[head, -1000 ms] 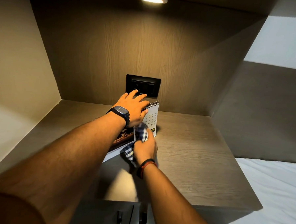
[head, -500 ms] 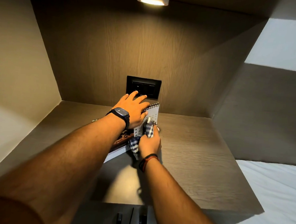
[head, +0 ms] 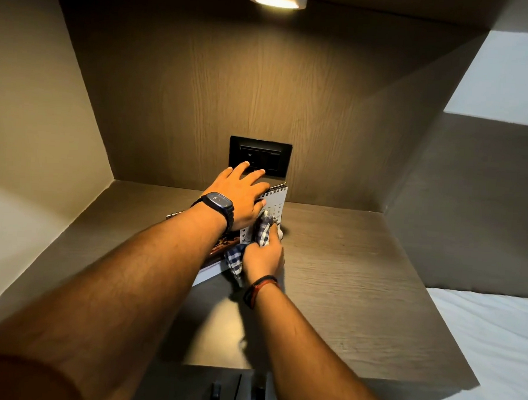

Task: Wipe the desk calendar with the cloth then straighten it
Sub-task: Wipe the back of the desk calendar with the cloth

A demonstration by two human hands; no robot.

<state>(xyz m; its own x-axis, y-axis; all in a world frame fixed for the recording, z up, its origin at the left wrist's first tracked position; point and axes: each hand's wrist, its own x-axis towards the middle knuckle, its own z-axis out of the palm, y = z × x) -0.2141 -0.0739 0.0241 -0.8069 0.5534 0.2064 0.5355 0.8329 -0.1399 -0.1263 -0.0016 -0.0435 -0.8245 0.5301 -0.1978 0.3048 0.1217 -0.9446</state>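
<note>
From the head camera, the calendar [head: 275, 204] stands on the desk [head: 350, 280] near the back wall, below the socket [head: 260, 157]. The left hand [head: 241, 195], fingers spread, rests flat on its spiral top at 10 o'clock from the page. The right hand [head: 264, 255] grips the checked cloth [head: 262, 229], pressing it against the calendar's face at 6 o'clock. A book [head: 213, 258] lies touching the calendar's left side.

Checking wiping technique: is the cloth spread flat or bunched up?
Bunched: the cloth is crumpled in the right hand, pressed against the calendar.
</note>
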